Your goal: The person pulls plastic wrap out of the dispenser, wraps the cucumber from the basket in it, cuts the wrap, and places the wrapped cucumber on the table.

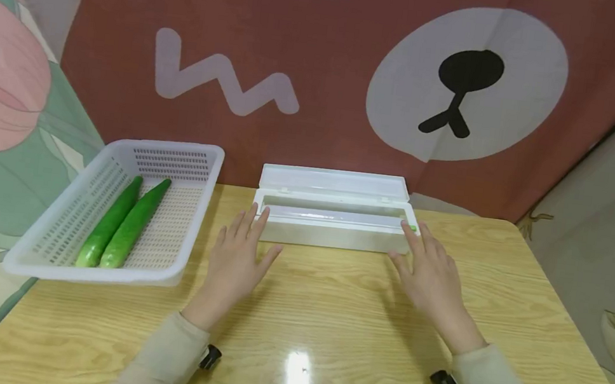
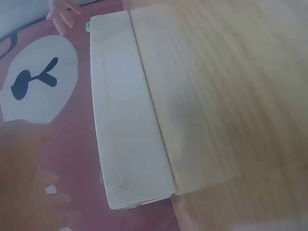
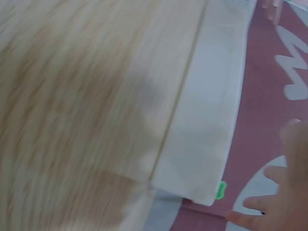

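A long white cling film dispenser box (image 1: 330, 238) stands near the table's back edge, its hinged lid (image 1: 334, 183) tipped back. Inside, a pale strip runs lengthwise, and a small green tab (image 1: 413, 229) shows at the right end. My left hand (image 1: 234, 261) is at the left end of the box, fingers spread and extended. At the opposite end is my right hand (image 1: 430, 279), its fingers likewise spread, fingertips right by the green tab. Neither hand grips anything. Both wrist views show the plain front face of the dispenser box (image 2: 127, 110), with a blurred hand beside it.
To the left sits a white perforated plastic basket (image 1: 184, 254) holding two green cucumbers (image 1: 133, 225). The wood-grain table (image 1: 337, 324) extends in front of the box. A patterned cloth (image 1: 313, 141) with a cartoon face hangs right behind the table.
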`<state>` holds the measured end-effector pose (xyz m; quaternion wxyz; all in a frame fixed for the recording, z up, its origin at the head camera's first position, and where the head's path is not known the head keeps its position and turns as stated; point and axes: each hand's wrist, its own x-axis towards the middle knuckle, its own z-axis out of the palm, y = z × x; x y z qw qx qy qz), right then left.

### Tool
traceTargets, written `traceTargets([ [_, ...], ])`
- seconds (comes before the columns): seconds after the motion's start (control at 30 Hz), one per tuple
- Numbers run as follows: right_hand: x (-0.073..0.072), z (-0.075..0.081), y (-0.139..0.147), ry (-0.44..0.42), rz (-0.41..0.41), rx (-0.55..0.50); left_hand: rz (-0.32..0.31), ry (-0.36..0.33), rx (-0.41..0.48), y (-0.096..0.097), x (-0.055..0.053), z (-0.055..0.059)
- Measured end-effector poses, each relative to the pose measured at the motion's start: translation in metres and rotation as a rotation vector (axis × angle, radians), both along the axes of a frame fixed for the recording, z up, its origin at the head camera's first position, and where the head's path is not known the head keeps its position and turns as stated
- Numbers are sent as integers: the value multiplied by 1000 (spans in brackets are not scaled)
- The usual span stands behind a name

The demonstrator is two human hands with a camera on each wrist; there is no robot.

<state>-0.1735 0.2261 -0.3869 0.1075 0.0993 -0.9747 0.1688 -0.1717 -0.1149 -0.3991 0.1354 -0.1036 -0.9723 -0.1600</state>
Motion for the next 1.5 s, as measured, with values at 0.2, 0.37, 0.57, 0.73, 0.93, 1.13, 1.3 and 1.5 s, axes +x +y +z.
traceTargets([
  [0.2, -12, 0, 8, 169, 25, -74, -53, 81, 24, -1, -14, 4],
  [0.37, -25, 2, 16, 199, 83, -103, -60, 82, 108, -6, -28, 4],
  [0.57, -41, 7, 24, 134, 128, -127, -40, 56, 180, -8, -42, -1],
  [0.73, -57, 8, 28, 49, 112, -217, -14, 66, 222, -9, -54, -4],
  [0.93, -69, 3, 29, 31, 87, -302, 20, 42, 222, -8, -64, -8],
  [1.13, -78, 0, 27, 10, 88, -261, 34, 32, 204, -8, -71, -12],
  [1.3, -84, -2, 27, -35, 56, -222, 38, 42, 224, -10, -74, -13],
  [1.5, -88, -5, 28, -67, 37, -186, 43, 64, 237, -13, -76, -15],
])
